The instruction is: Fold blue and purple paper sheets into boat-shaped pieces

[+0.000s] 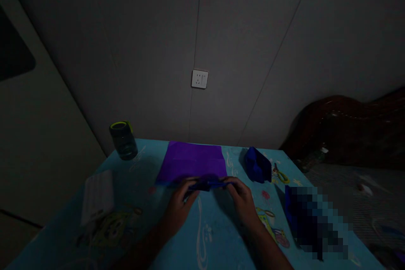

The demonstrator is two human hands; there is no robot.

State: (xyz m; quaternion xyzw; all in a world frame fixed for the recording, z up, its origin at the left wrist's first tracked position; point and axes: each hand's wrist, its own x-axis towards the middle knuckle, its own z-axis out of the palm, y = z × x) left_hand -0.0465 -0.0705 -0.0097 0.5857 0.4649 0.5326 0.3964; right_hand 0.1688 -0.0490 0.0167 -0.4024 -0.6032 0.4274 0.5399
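My left hand (181, 206) and my right hand (243, 199) are closed on the two ends of a dark blue piece of folded paper (208, 184), held above the table's near middle. Thumbs and fingers pinch it from either side; its exact shape is hard to make out in the dim light. Just beyond it, a creased purple sheet of paper (193, 159) lies flat, its near edge partly hidden by my hands. To the right of the sheet sits a blue folded paper form (257, 166). Another dark blue piece (288, 204) lies nearer on the right, mostly covered by a pixelated patch.
Scissors (281, 175) with yellow-green handles lie beside the blue form. A dark clear bottle (125, 143) stands at the back left, and a white box-shaped device (98, 196) with a cable lies left. The blue patterned tablecloth (202, 236) meets a wall with a socket (199, 79).
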